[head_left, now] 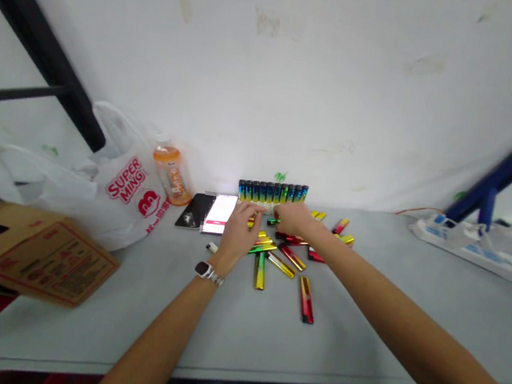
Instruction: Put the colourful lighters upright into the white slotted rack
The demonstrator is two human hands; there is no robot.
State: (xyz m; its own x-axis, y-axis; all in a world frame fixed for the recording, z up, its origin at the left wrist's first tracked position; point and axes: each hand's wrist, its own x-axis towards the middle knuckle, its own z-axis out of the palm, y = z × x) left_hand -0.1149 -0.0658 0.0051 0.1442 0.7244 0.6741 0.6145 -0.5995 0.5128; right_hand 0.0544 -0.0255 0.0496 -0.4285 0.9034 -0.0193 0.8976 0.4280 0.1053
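A row of lighters (272,192) stands upright against the wall at the far edge of the table (361,323). More loose lighters (285,257) lie scattered flat just in front. The left hand (238,231) and right hand (293,218) both rest at the foot of the row, fingers curled over the lighters; whether either actually grips one cannot be told. Left of the hands lie two phones (209,212), then an orange bottle (172,174), a white bag (111,196) and a cardboard box (26,251). A power strip (469,246) sits far right.
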